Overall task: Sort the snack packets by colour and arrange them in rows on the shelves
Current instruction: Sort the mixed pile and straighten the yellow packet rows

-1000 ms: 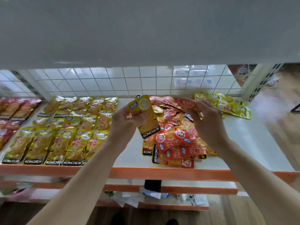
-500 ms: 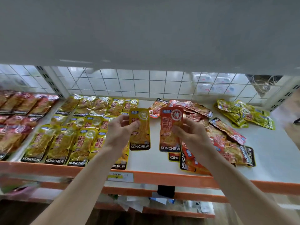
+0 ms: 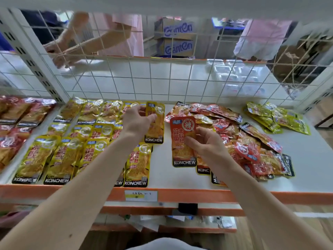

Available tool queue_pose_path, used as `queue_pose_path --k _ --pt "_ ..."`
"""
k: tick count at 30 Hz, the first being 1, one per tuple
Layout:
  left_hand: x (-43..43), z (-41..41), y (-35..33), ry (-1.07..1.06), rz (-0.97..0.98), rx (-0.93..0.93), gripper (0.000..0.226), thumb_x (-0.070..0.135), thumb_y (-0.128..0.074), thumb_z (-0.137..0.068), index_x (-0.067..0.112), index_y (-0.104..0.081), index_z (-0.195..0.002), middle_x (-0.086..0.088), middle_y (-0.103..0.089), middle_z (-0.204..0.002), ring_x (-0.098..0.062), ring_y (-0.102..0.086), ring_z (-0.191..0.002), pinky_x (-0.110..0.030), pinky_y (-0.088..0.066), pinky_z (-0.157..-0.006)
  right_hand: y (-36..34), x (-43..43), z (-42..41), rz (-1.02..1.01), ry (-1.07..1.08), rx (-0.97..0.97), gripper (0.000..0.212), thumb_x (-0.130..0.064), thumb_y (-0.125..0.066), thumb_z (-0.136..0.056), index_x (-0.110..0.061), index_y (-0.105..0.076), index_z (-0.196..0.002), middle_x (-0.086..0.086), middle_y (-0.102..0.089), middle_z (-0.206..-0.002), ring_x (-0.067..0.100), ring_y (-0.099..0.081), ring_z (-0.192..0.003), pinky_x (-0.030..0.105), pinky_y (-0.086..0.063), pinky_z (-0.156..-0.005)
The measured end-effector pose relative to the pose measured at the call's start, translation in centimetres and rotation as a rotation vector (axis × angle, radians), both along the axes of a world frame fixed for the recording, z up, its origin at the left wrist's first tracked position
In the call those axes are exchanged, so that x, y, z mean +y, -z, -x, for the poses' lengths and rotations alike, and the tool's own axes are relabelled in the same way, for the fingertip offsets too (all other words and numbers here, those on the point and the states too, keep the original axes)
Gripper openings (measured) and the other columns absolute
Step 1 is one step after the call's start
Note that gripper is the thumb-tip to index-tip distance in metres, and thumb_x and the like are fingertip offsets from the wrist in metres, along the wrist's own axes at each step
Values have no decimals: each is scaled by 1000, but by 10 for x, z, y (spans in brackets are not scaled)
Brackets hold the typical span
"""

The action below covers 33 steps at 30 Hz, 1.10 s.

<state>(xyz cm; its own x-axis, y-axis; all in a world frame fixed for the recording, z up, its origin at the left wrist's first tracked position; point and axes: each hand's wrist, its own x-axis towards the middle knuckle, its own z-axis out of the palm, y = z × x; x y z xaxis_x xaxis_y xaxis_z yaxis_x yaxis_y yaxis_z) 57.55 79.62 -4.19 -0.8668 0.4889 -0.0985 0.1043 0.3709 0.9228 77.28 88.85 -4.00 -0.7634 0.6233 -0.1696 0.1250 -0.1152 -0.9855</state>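
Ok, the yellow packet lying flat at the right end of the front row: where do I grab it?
Pinch the black KONCHEW end of the front-row yellow packet, coming from the front. It lies flat with that end at the shelf's orange lip, so a thumb can probably slip under there. Its right edge faces bare shelf too; its left abuts a neighbour.

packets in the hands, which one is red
The red packet in the right hand, beside the unsorted pile; the left hand holds a yellow packet over the yellow rows.

On shelf (image 3: 162,170): packet rows (image 3: 61,154) left, loose pile (image 3: 250,147) right.
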Motion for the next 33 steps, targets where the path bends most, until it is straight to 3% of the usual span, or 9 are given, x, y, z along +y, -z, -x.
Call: queue_pose_path --k 5,9,14,18,27,29,33 --pt "24 21 -2 -16 130 120 25 25 -77 -87 14 -70 -109 -1 -68 -98 -17 -63 -89 -29 -50 -77 -2 5 -6 34 39 -1 18 -4 -64 -91 -16 -67 -105 0 -77 -93 18 -74 -89 29 -60 -75" --pt "38 28 2 11 222 207 26 24 -78 -85 7 -72 -104 -9 -72 -102 -23 -65 -94 -34 -53 -88 -1 7 -14 53 65 10 18 -4 -63 -92 -16 -67 -105 2 -77 -96 19 -74 -90 29 -61 -74" --pt "51 28 3 57 276 279 28 25 -79 -84 1 -73 -99 -14 -71 -98 -27 -67 -95 -34 -53 -82 2 7 -25 68 86 6 22 -7 -62 -93 -10 -65 -115 5 -76 -102 22 -73 -95 35 -61 -79" --pt "61 23 0 57 294 296 30 23 -79 -84 -1 -72 -100 -16 -71 -102 -29 -66 -99 -36 -53 -88 -1 6 -31 77 97 9 20 -8 -63 -93 -14 -65 -112 1 -76 -100 19 -73 -93 32 -61 -78" --pt "75 4 3 159 320 198 26 23 -81 -82 0 -72 -87 -13 -70 -86 -26 -65 -83 -35 -53 -74 -7 9 -39 68 120 25 18 -5 -63 -92 -19 -66 -102 3 -77 -98 19 -73 -92 30 -60 -78" --pt "73 5 1 137 322 207 24 22 -80 -82 1 -70 -83 -11 -65 -81 -24 -59 -77 -30 -44 -66 -7 9 -39 77 123 27 18 -5 -63 -92 -18 -66 -103 4 -76 -101 20 -73 -94 33 -60 -81" --pt "68 16 -6 84 346 289 23 22 -77 -84 1 -69 -80 -10 -60 -77 -23 -53 -75 -27 -37 -66 -7 8 -39 79 118 29 18 -5 -64 -91 -19 -66 -102 4 -76 -100 20 -73 -94 34 -60 -82"
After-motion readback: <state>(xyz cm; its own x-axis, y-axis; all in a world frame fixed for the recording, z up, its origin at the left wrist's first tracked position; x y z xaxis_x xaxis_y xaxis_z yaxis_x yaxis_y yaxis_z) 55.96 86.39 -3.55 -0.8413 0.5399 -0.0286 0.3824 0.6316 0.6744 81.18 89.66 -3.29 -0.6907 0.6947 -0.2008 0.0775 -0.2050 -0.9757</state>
